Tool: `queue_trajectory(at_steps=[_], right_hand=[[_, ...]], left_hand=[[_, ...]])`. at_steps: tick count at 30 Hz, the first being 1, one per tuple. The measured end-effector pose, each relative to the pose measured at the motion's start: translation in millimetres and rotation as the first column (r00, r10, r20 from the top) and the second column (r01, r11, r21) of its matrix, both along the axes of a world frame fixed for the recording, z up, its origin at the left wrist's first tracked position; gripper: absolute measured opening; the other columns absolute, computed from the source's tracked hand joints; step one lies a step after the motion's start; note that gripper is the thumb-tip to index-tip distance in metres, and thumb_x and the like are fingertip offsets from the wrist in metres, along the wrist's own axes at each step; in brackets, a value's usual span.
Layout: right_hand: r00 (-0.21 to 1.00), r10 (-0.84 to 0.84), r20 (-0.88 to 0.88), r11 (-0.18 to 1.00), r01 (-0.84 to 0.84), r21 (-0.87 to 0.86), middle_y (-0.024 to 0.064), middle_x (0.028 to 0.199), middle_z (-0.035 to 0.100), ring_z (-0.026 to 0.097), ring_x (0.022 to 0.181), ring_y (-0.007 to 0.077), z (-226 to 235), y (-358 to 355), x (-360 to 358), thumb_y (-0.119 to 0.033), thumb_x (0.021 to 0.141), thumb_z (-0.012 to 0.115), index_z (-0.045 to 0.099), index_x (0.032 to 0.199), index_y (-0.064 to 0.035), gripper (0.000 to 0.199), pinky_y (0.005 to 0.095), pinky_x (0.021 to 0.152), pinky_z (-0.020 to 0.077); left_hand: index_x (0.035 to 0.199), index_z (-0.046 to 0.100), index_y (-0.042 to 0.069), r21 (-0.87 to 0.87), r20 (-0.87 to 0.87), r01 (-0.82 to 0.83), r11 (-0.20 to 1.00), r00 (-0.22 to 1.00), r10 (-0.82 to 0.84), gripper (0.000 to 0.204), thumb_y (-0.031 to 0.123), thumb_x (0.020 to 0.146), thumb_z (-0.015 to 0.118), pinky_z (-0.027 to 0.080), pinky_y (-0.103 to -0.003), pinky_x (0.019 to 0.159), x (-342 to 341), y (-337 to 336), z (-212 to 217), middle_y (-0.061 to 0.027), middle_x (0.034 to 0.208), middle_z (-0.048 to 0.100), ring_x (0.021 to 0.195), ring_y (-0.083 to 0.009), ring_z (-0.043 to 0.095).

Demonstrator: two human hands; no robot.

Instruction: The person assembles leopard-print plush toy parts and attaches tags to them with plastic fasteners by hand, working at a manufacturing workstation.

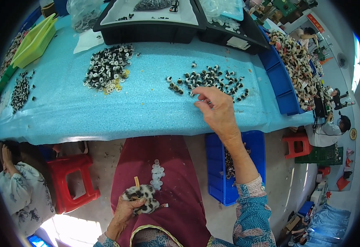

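My left hand [127,209] is closed around a spotted black-and-white plush piece [147,198] above my lap. A short yellowish stick [137,182] pokes up from the plush, and a small white tag [165,205] hangs at its side. Over the table, my right hand [216,108] reaches to the near edge of a loose pile of black-and-white toy eyes [213,78]. Its fingers are curled in toward the thumb, and one small eye shows by the index fingertip. What lies between the fingers is too small to make out. Translucent plastic washers [157,175] lie on my maroon apron [180,164].
A larger heap of black-and-white parts [108,68] and a small dark heap [21,90] lie leftward. Black trays [147,35] line the back. Blue bins [276,78] with plush pieces stand right. Red stools [71,179] and co-workers [25,191] are nearby.
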State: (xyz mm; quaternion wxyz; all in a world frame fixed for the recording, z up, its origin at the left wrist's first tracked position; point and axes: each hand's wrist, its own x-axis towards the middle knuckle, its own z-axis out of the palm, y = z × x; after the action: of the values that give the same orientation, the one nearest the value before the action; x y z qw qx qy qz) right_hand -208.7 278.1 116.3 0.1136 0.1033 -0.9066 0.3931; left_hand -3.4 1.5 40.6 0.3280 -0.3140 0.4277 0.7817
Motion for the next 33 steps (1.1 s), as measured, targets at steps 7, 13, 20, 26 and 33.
queue_trajectory(at_steps=[7,13,20,26,33], right_hand=[[0.984,0.066,-0.165,0.896,0.014,0.443,0.0071,0.08,0.055,0.059,0.074,0.0245,1,-4,-11,-0.003,0.069,0.068,0.065,0.09,-0.0107,0.022,0.0348,0.067,0.048],[0.968,0.138,-0.211,0.877,-0.02,0.48,0.0047,0.079,0.054,0.057,0.074,0.0211,-4,2,-20,-0.005,0.068,0.069,0.064,0.084,-0.0101,0.018,0.0321,0.067,0.0474],[0.941,0.218,-0.258,0.917,-0.108,0.384,0.0062,0.079,0.055,0.056,0.079,0.022,18,10,-30,-0.009,0.068,0.068,0.064,0.078,-0.0078,0.012,0.0318,0.068,0.0473],[0.973,0.219,0.069,0.773,-0.129,-0.621,0.0095,0.081,0.064,0.057,0.062,0.0129,17,30,-14,-0.009,0.079,0.065,0.062,0.084,-0.0004,0.011,0.0246,0.055,0.0476],[0.882,0.453,0.132,0.259,0.012,-0.966,0.0133,0.084,0.062,0.057,0.064,0.0147,-12,5,50,-0.014,0.079,0.067,0.058,0.096,0.0016,0.025,0.0254,0.056,0.0476]], left_hand=[[0.108,0.057,-0.001,0.065,0.02,-0.027,0.998,0.999,0.025,0.034,-0.002,0.075,0.066,0.055,-0.034,0.074,4,-3,2,-0.0108,0.094,0.065,0.083,-0.0189,0.064],[0.106,0.058,-0.001,0.042,0.058,-0.011,0.999,0.998,0.008,0.031,-0.001,0.075,0.065,0.056,-0.034,0.073,3,-1,1,-0.0099,0.092,0.065,0.081,-0.0185,0.064],[0.103,0.059,-0.001,-0.005,0.042,-0.02,1.0,0.999,0.02,0.028,-0.001,0.076,0.065,0.056,-0.029,0.066,3,2,2,-0.0091,0.089,0.066,0.077,-0.0164,0.065],[0.104,0.058,-0.002,0.031,0.054,-0.047,0.998,0.997,0.046,0.029,-0.003,0.076,0.064,0.056,-0.027,0.063,6,1,3,-0.0096,0.089,0.066,0.075,-0.016,0.065],[0.105,0.058,-0.002,0.029,0.049,-0.074,0.997,0.996,0.073,0.029,-0.004,0.076,0.062,0.055,-0.032,0.072,6,4,3,-0.01,0.091,0.065,0.079,-0.0187,0.064]])
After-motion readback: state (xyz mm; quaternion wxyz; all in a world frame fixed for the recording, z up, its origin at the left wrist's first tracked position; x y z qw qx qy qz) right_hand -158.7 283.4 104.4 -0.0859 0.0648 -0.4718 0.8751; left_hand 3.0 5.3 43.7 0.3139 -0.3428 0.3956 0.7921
